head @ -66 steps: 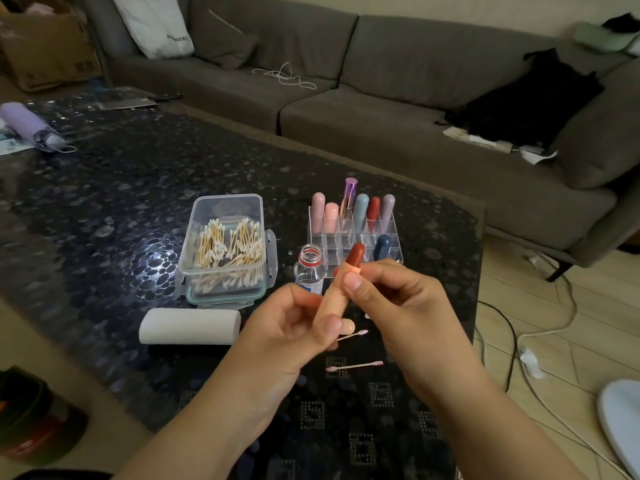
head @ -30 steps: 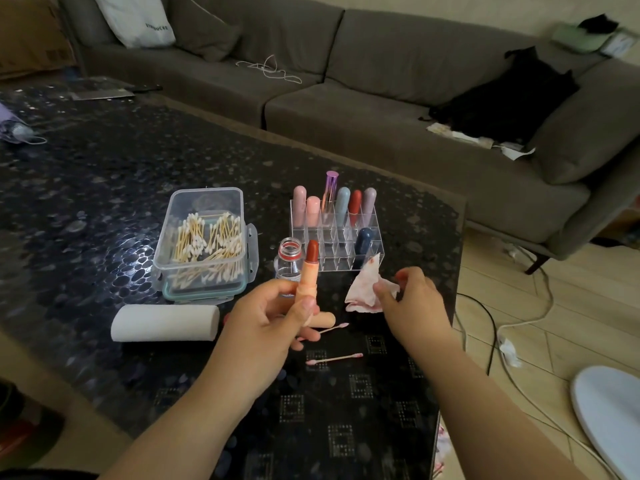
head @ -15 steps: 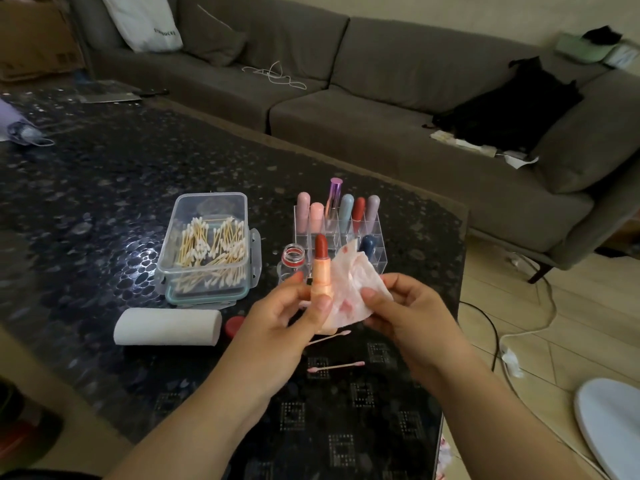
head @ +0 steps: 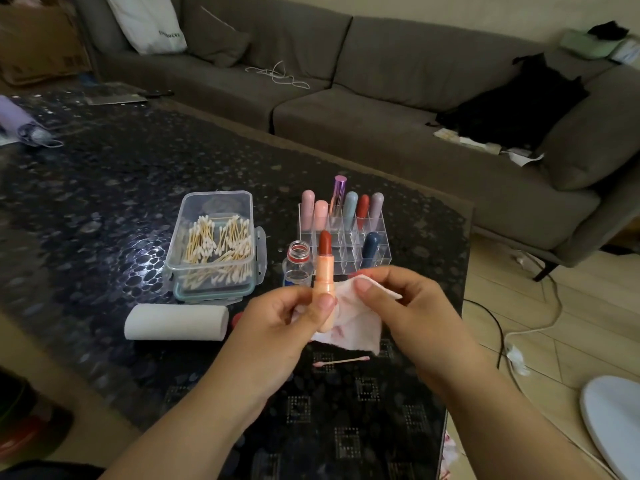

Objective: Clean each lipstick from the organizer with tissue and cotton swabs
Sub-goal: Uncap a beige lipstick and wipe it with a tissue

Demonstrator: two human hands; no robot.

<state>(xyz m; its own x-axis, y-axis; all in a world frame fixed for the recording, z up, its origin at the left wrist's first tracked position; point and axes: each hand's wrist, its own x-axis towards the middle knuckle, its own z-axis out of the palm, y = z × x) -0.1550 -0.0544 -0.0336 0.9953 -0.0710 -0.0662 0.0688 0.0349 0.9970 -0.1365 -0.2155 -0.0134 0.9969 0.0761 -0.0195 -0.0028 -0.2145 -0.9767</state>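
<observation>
The left hand (head: 277,323) grips the light, rigid peach plastic lipstick tube (head: 325,289) upright by its base above the table; its soft, smear-prone red bullet stays untouched, while the right hand (head: 412,306) pinches the limp stained tissue (head: 356,327).

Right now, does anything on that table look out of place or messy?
A little. A used swab with a pink tip lies loose on the table, away from its box. The small bottle stands uncapped. The tissue in the right hand is stained pink.
</observation>
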